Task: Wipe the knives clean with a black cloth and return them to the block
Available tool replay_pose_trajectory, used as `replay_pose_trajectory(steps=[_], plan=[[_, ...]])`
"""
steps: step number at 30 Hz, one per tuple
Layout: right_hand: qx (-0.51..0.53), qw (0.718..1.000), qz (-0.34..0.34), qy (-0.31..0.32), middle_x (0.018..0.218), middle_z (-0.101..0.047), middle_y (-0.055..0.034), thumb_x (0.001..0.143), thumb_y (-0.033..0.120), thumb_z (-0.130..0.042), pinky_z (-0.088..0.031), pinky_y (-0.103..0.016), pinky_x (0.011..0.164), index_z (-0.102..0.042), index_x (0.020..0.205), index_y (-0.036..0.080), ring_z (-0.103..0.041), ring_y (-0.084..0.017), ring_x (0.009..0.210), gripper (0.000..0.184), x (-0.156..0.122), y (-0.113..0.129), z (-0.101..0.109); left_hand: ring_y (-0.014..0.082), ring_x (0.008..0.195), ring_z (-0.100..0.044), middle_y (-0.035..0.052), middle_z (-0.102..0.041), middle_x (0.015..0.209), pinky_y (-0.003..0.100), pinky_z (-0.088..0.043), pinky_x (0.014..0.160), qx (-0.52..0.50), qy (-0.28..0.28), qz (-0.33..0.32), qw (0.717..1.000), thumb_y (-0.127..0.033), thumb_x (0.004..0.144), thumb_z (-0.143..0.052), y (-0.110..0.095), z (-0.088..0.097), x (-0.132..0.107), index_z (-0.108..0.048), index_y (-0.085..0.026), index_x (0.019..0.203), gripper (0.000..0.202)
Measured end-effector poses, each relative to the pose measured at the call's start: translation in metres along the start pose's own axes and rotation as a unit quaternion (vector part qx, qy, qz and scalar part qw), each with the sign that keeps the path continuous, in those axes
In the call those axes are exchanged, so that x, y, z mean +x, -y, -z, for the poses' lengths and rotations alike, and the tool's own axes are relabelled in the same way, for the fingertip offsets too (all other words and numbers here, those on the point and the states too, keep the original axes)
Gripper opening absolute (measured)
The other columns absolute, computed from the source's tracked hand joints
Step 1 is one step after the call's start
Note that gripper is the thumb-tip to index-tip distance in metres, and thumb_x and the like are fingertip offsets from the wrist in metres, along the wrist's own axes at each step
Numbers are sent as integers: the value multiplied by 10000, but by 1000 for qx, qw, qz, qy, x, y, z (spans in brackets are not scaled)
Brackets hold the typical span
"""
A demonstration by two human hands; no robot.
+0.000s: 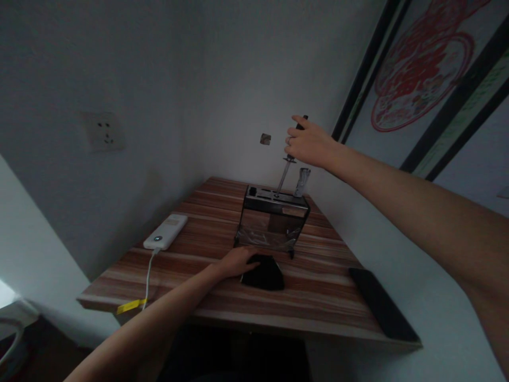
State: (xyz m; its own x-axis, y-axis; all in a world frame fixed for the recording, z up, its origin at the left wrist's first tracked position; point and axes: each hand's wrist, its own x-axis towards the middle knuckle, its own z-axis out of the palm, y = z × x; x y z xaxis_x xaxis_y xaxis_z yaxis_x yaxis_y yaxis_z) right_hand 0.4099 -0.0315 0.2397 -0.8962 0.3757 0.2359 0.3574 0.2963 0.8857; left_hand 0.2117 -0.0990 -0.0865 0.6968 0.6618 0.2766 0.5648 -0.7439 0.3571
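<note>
One striped wooden table [326, 297] bears one steel-and-clear knife block [274, 223], one black cloth [264, 273] and one white power bank [166, 232]. The right hand [310, 146] is closed round one black-handled knife [283, 180], which hangs below it with its tip in the block's slot. The left hand [238, 261] lies flat on the cloth.

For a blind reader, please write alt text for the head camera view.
The right hand holds a thin tool by its dark handle, tip at the top of a knife holder on a table; the left hand rests on a black object.
</note>
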Motion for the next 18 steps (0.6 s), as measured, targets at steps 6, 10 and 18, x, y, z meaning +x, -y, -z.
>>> replay_pose_trajectory(steps=[6, 10, 18], plan=[[23, 999, -29, -28, 833, -707, -3, 973, 206, -308, -328, -530, 931, -657, 668, 113, -556, -170, 1038, 473, -8, -25, 19, 221, 1016, -605, 69, -645, 1107, 311, -454, 871, -17, 3, 5, 1000, -362, 835, -540, 1, 0, 0, -566, -201, 1093, 305], [26, 997, -54, -39, 842, -717, -35, 978, 277, -156, -328, -484, 894, -652, 625, 106, -569, -153, 1002, 632, -27, -38, 40, 238, 1019, -602, 89, -647, 1102, 325, -453, 874, -24, 5, 14, 1000, -377, 819, -561, 0, 1, 0, -571, -181, 1085, 330], [-116, 973, -194, 44, 871, -683, -164, 913, 158, -15, -310, -479, 833, -674, 931, 21, -550, -223, 1000, 673, -87, -40, 69, 234, 896, -623, 81, -682, 978, 299, -454, 778, -50, 10, 39, 998, -404, 760, -624, -1, 2, 3, -616, -159, 1006, 347]])
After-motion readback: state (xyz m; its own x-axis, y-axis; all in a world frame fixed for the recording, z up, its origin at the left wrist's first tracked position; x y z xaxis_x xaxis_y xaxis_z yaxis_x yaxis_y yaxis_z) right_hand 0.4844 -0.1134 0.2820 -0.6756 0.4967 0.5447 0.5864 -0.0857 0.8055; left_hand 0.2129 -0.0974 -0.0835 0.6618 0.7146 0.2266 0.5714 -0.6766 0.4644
